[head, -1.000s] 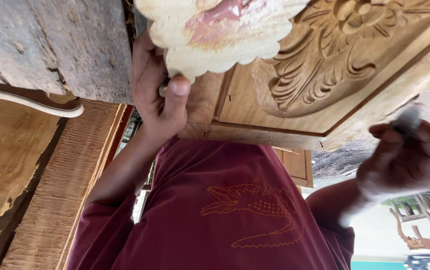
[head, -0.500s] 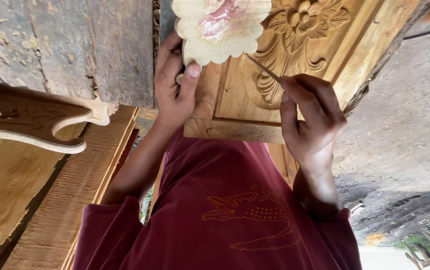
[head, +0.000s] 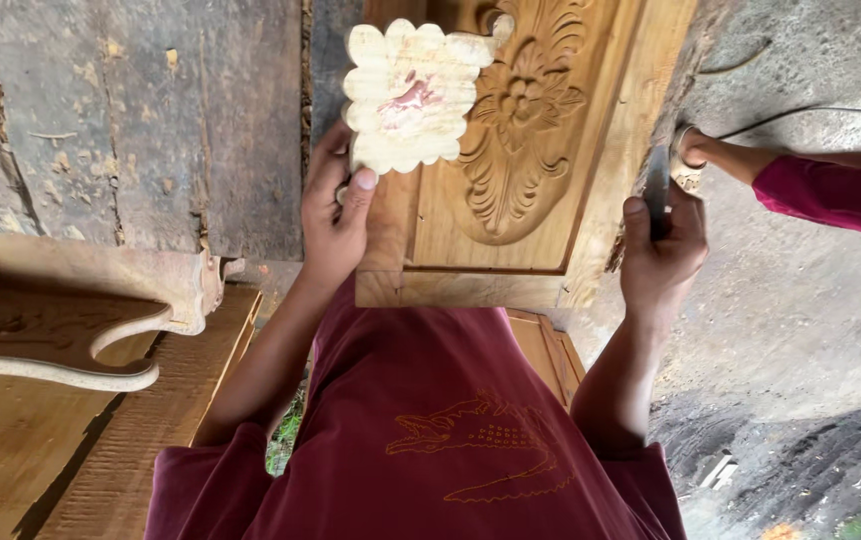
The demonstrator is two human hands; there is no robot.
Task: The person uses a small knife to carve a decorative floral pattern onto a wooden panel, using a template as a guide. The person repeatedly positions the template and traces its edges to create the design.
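Fingers of the left hand pinch the lower edge of a scalloped pale wood piece, held over the carved floral panel. Off to its right, the right hand grips a slim upright tool, well apart.

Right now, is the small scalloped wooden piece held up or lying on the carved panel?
Held up: the left hand pinches the scalloped piece by its lower edge.

At the left of the frame my plank workbench carries a curved carved wooden bracket, while the carved door panel lies upper centre.
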